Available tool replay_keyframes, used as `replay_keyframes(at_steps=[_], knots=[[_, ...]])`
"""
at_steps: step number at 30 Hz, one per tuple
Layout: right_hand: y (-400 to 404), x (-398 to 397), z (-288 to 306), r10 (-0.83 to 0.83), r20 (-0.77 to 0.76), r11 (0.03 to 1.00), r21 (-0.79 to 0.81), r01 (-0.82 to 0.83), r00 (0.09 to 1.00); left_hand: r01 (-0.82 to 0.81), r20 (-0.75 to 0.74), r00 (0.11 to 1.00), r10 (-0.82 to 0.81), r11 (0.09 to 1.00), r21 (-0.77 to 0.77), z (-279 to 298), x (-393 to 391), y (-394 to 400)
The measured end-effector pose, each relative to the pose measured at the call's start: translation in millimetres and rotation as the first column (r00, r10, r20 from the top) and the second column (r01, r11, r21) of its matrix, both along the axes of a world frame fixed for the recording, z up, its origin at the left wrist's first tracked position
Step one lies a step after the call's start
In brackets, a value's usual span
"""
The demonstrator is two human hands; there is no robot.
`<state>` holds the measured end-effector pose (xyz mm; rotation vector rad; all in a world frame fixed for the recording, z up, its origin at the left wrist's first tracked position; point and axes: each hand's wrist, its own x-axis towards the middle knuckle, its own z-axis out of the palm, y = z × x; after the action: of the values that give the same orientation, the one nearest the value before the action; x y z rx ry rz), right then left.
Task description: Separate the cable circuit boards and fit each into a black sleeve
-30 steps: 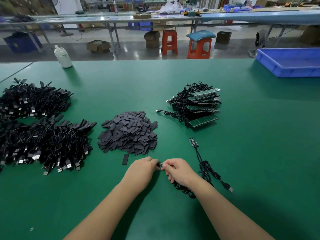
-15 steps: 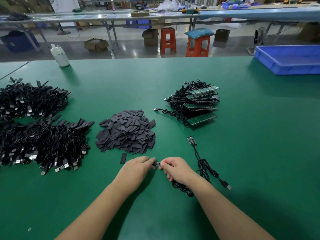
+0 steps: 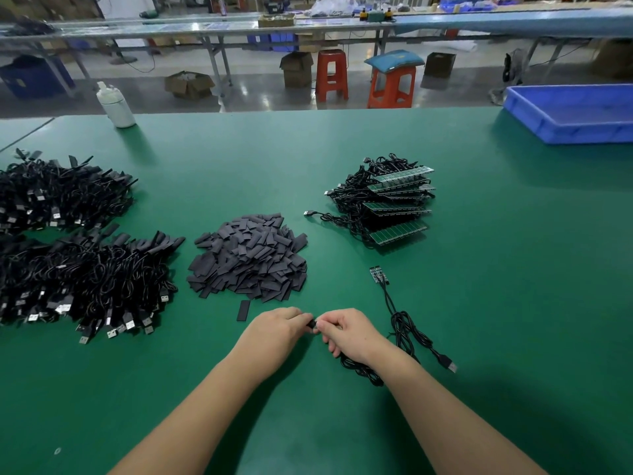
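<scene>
Both hands' fingers pinch one small black sleeve (image 3: 311,323): left hand (image 3: 278,329), right hand (image 3: 346,332). Its board is hidden inside them. Far right of the fingers, blue tray (image 3: 534,113), contents unseen.

Single head-worn view, forward and down over the green table (image 3: 342,159), seemingly close.

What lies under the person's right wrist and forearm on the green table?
A coiled black cable shows from under the right hand and wrist, lying on the green table. The part beneath the wrist, and where it leads, is covered.
</scene>
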<state>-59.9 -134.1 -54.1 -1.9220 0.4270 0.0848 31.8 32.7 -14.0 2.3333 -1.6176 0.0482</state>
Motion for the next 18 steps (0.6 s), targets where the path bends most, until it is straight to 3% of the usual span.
replay_keyframes(at_steps=[9,14,18], knots=[[-3.2,0.6,0.7,0.038,-0.005,0.999,0.012,-0.038,0.999,-0.013,0.06,0.998,0.0,0.977,0.215,0.1,-5.9,-11.4],[-1.2,2.1,-0.1,-0.065,0.022,0.986,0.157,0.061,0.998,-0.125,0.092,0.99,0.105,0.962,0.243,-0.5,-2.4,-11.3],[-0.9,2.2,-0.1,-0.064,0.0,0.987,0.145,0.063,0.998,-0.124,0.073,0.991,0.109,0.96,0.251,1.6,-3.4,-12.1]])
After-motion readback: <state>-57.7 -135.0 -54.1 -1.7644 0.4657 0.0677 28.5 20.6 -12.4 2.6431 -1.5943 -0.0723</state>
